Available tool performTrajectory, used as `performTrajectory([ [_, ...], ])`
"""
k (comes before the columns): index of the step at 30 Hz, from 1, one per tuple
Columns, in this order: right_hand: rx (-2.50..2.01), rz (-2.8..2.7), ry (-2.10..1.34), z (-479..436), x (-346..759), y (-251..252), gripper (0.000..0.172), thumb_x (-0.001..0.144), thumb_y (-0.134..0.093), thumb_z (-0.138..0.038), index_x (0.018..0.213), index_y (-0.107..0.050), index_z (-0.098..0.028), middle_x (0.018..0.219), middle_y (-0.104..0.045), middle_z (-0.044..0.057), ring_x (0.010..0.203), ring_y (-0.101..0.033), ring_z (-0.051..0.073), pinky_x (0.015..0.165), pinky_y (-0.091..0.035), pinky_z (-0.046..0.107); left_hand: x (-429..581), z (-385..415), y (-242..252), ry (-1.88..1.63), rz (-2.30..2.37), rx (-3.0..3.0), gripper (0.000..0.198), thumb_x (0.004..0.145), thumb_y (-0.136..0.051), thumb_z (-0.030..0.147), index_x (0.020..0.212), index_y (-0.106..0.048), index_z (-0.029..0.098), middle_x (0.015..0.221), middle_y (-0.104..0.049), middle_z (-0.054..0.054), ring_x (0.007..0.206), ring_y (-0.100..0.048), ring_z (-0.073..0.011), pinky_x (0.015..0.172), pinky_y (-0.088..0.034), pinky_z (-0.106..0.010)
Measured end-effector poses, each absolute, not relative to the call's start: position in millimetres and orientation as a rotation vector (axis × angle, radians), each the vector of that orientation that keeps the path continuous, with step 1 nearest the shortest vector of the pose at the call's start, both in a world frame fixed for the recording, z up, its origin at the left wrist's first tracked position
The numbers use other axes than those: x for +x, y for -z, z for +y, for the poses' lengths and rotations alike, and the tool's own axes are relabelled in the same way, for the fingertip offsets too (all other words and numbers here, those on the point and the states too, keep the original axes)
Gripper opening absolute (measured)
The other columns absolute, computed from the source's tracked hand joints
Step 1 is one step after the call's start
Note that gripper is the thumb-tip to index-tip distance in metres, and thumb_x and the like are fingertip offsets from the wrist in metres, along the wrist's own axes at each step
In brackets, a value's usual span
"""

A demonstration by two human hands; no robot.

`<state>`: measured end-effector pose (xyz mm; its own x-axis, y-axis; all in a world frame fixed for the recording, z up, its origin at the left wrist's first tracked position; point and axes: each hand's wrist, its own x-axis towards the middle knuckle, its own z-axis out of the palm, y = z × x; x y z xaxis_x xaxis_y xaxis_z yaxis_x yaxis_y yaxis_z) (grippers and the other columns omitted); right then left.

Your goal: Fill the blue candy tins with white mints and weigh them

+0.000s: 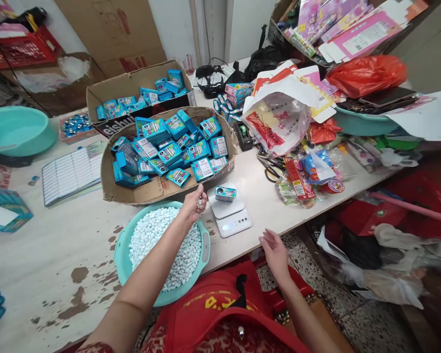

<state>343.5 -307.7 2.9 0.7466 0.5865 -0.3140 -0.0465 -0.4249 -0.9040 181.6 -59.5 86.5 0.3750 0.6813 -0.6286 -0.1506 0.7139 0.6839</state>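
My left hand [194,203] is closed around some small white candies, above the right rim of a teal basin [120,255] of white candies [180,250]. Just right of that hand, a small blue tin [225,192] lies on the plate of a white digital scale [233,223]. My right hand [274,247] hangs at the table's front edge, to the right of the scale, fingers apart and holding nothing.
Behind the basin stands a cardboard box [150,189] of blue packs, with another box [113,86] behind it. Scissors [271,169], candy packets [297,181] and plastic bags lie to the right. A paper sheet [71,174] and an empty teal basin [18,130] are left.
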Motion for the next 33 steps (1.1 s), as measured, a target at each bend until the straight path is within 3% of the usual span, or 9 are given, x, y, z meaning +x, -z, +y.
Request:
performTrajectory([
  [5, -1.76, -0.826, -0.601, -187.7, 341.8, -18.5, 0.068, 0.063, -0.075, -0.042, 0.123, -0.05, -0.019, 0.129, -0.053, 0.013, 0.119, -0.049, 0.026, 0.095, -0.044, 0.042, 163.3, -71.7, -90.2, -0.712, 1.059, 0.339, 0.019, 0.078, -0.068, 0.026, 0.084, -0.067, 0.008, 0.061, -0.056, -0.002, 0.041, -0.045, -0.0025, 0.032, -0.025, -0.01],
  [9, -1.675, -0.963, -0.71, -138.6, 335.3, -36.9, 0.044, 0.062, -0.074, -0.045, 0.093, -0.06, -0.018, 0.091, -0.064, 0.004, 0.09, -0.059, 0.021, 0.086, -0.046, 0.039, 141.7, -89.3, -94.5, -0.755, 1.098, 0.231, 0.021, 0.084, -0.061, 0.028, 0.081, -0.068, 0.008, 0.066, -0.059, -0.006, 0.048, -0.051, -0.0057, 0.036, -0.033, -0.012],
  [12, -1.596, -1.213, -0.597, -145.1, 320.2, -76.8, 0.033, 0.067, -0.075, -0.042, 0.09, -0.063, -0.021, 0.088, -0.063, 0.002, 0.086, -0.059, 0.02, 0.08, -0.047, 0.035, 131.6, -98.8, -100.1, -0.829, 1.144, 0.23, 0.03, 0.082, -0.063, 0.037, 0.079, -0.069, 0.008, 0.066, -0.06, -0.007, 0.048, -0.051, -0.0062, 0.037, -0.032, -0.014],
  [15, -1.52, -1.53, -0.475, -158.7, 299.1, -115.9, 0.027, 0.073, -0.074, -0.034, 0.097, -0.065, -0.025, 0.092, -0.065, 0.003, 0.09, -0.059, 0.021, 0.085, -0.044, 0.038, 130.1, -103.4, -105.3, -0.876, 1.151, 0.243, 0.048, 0.08, -0.058, 0.055, 0.078, -0.07, 0.009, 0.066, -0.06, -0.007, 0.048, -0.051, -0.0068, 0.038, -0.029, -0.016],
  [19, -1.544, -1.715, -0.434, -162.3, 274.2, -132.9, 0.022, 0.076, -0.071, -0.033, 0.096, -0.066, -0.026, 0.087, -0.067, 0.001, 0.085, -0.06, 0.021, 0.083, -0.042, 0.039, 128.0, -107.9, -107.8, -0.893, 1.189, 0.23, 0.06, 0.073, -0.057, 0.068, 0.07, -0.07, 0.009, 0.062, -0.057, -0.005, 0.045, -0.044, -0.0059, 0.037, -0.024, -0.017],
  [24, -1.529, -1.757, -0.431, -163.2, 258.6, -131.2, 0.023, 0.076, -0.07, -0.033, 0.097, -0.066, -0.027, 0.087, -0.067, 0.001, 0.085, -0.06, 0.022, 0.085, -0.041, 0.04, 112.0, -118.1, -109.9, -0.948, 1.163, 0.194, 0.054, 0.07, -0.064, 0.063, 0.073, -0.07, 0.009, 0.068, -0.058, -0.006, 0.048, -0.046, -0.0061, 0.037, -0.021, -0.017],
  [30, -1.551, -1.561, -0.61, -165.8, 244.2, -121.8, 0.028, 0.071, -0.074, -0.039, 0.094, -0.067, -0.025, 0.086, -0.066, 0.002, 0.084, -0.061, 0.021, 0.078, -0.047, 0.037, 96.3, -124.7, -111.4, -0.973, 1.131, 0.244, 0.034, 0.055, -0.08, 0.037, 0.073, -0.068, 0.01, 0.063, -0.053, -0.001, 0.045, -0.039, -0.0034, 0.036, -0.017, -0.016],
  [33, -1.522, -1.402, -0.739, -168.6, 240.8, -119.5, 0.033, 0.066, -0.078, -0.04, 0.092, -0.067, -0.023, 0.088, -0.066, 0.003, 0.084, -0.062, 0.02, 0.079, -0.049, 0.036, 82.4, -125.8, -107.1, -0.994, 1.14, 0.337, 0.031, 0.061, -0.076, 0.036, 0.079, -0.068, 0.012, 0.062, -0.051, 0.0, 0.044, -0.038, -0.0042, 0.036, -0.017, -0.017],
])
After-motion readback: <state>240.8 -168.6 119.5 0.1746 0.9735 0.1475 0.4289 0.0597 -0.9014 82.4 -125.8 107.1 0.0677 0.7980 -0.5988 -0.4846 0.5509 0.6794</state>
